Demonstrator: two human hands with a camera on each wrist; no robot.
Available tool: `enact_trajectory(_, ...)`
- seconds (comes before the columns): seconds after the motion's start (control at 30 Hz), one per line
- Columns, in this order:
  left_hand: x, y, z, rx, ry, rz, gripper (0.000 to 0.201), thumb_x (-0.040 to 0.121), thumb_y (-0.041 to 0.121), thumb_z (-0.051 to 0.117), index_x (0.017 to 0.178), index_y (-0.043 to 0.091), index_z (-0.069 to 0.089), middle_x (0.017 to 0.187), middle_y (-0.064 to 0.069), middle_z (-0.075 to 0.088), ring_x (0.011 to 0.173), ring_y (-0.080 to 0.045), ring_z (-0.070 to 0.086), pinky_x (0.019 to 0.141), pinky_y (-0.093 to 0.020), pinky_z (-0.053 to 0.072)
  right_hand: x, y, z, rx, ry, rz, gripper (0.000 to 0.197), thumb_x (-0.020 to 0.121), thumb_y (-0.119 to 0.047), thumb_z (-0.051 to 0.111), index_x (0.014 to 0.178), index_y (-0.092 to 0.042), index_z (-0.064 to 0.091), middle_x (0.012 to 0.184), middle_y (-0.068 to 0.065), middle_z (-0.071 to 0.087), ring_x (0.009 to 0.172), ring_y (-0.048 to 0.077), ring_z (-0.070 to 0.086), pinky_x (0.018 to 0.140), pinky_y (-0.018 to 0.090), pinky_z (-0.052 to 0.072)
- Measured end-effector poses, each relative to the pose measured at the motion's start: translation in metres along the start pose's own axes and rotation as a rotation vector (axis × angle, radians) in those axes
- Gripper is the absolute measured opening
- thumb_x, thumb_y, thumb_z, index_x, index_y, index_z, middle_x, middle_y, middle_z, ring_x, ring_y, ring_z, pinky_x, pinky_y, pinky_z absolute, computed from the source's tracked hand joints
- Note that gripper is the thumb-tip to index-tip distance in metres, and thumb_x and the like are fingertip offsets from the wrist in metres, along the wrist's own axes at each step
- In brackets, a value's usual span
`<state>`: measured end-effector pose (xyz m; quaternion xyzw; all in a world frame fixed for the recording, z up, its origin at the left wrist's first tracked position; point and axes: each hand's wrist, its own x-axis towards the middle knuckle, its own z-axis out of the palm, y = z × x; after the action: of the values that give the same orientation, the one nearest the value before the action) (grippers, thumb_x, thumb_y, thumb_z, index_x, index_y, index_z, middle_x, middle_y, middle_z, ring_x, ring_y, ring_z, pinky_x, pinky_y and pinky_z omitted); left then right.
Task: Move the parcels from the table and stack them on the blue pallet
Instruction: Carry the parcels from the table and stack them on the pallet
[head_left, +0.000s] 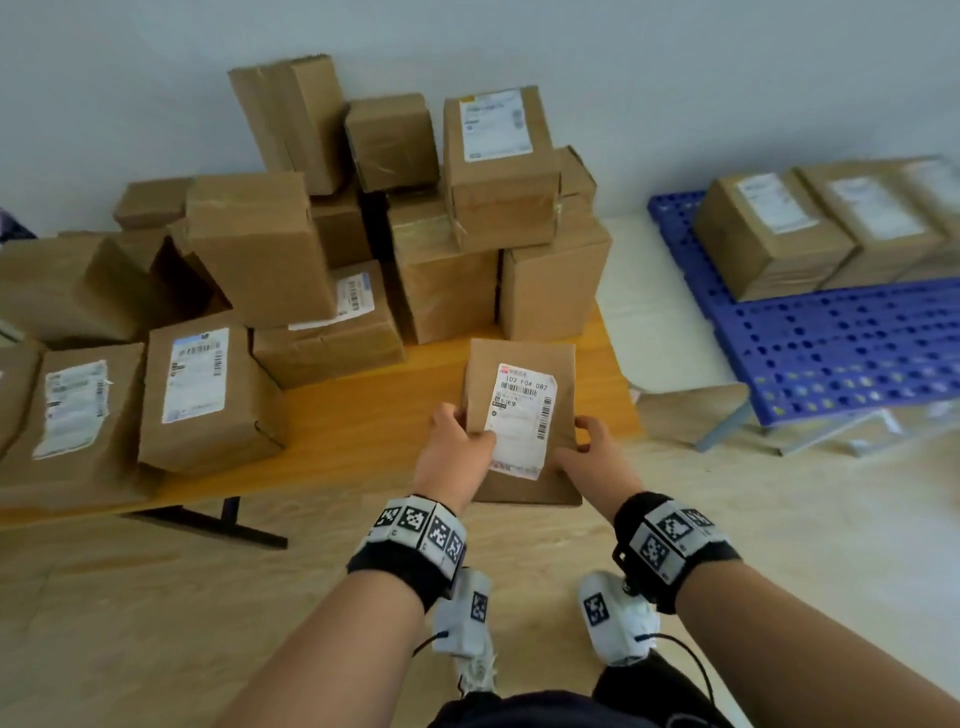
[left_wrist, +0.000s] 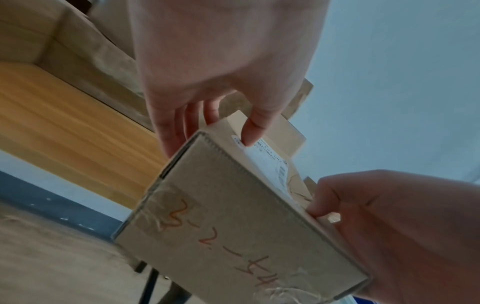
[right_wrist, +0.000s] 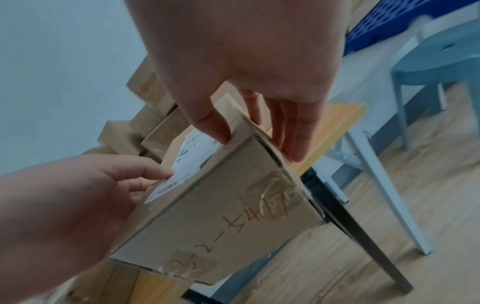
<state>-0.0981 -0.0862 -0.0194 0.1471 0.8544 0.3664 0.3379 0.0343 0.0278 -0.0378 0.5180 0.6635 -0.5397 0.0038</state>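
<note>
Now both hands, left hand (head_left: 457, 457) and right hand (head_left: 597, 457), grip the labelled parcel (head_left: 524, 410), seemingly above the table (head_left: 363, 415) edge.

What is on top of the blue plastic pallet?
A row of brown cardboard parcels with white labels sits at the blue plastic pallet's far end; the frame edge hides the rest.
</note>
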Motion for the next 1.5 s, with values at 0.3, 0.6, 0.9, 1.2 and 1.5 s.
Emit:
enact_trajectory(0.3,0.005,0.103,0.125,0.192,-0.076,0.190,0.034,0.092,0.031,0.060,0.116,0.025,0.036,0.117,0.004,0.053,0.094,-0.015,0.061,0.066,-0.029,0.053,0.030,0.048,-0.149,0.065,0.076,-0.035,0.056,0.091,-0.026,0.060,0.143,-0.021,0.039,0.107,0.000,0.062,0.095,0.018,0.062,0.071,0.027,0.048)
enact_trajectory(0.6,0.003,0.192,0.264,0.119,-0.115,0.229,0.041,0.089,0.036,0.062,0.120,0.024,0.038,0.124,0.000,0.055,0.103,-0.017,0.060,0.088,-0.039,0.054,0.069,0.090,-0.311,-0.008,0.151,-0.071,0.059,0.095,-0.040,0.059,0.148,-0.026,0.036,0.121,0.004,0.059,0.106,0.023,0.061,0.087,0.040,0.054)
enact_trajectory(0.9,0.009,0.248,0.332,0.108,-0.230,0.249,0.042,0.093,0.029,0.062,0.128,0.017,0.043,0.126,0.000,0.059,0.111,-0.019,0.059,0.097,-0.041,0.050,0.112,0.106,-0.396,-0.025,0.209,-0.027,0.057,0.098,-0.034,0.055,0.151,-0.025,0.033,0.121,0.002,0.059,0.097,0.020,0.058,0.082,0.035,0.049)
enact_trajectory(1.2,0.042,0.267,0.360,0.128,-0.271,0.209,0.044,0.095,0.033,0.060,0.133,0.016,0.043,0.130,0.001,0.059,0.112,-0.018,0.058,0.091,-0.034,0.048,0.156,0.099,-0.425,-0.076,0.209,0.036,0.051,0.099,-0.034,0.051,0.147,-0.021,0.038,0.127,0.006,0.060,0.098,0.023,0.059,0.079,0.036,0.050)
enact_trajectory(1.5,0.056,0.267,0.369,0.071,-0.235,0.140,0.042,0.096,0.040,0.057,0.130,0.018,0.046,0.126,0.002,0.060,0.105,-0.015,0.058,0.087,-0.033,0.049,0.175,0.099,-0.428,-0.058,0.204,0.049,0.046,0.099,-0.034,0.050,0.143,-0.023,0.041,0.123,0.004,0.061,0.096,0.021,0.060,0.080,0.037,0.052)
